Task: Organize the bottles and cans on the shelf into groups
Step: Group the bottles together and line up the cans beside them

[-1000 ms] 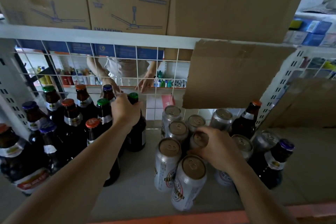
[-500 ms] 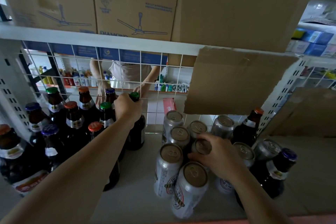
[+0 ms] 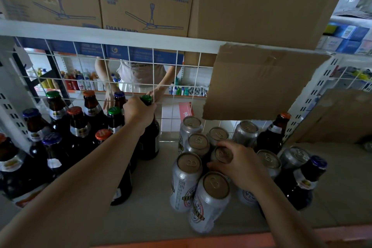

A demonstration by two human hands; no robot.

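Seen from the head camera, a person sorts drinks on a store shelf [image 3: 153, 203], both arms reaching in under a row of cardboard boxes [image 3: 145, 0]. The left hand [image 3: 138, 111] is wrapped around the neck of a green-capped bottle [image 3: 150, 131] standing upright at the right edge of the bottle group [image 3: 66, 137], which fills the shelf's left side just in front of the wire grid [image 3: 177, 94]. The right hand [image 3: 240, 164] rests among the silver cans [image 3: 201, 165] clustered at centre-right, fingers curled down onto the top of one can [image 3: 221, 154]; whether it truly grips that can or only steadies it cannot be told. Two dark bottles remain on the can side: an orange-capped bottle [image 3: 272, 134] at the back and a purple-capped bottle [image 3: 304, 181] near the front, so the sorting looks unfinished.

The front can [image 3: 209, 201] leans outward close to the shelf lip. A nudge from the right wrist as it works the cluster could topple it off the edge. The bottles stand tightly packed; pushing the held bottle into them could knock neighbours over like skittles.
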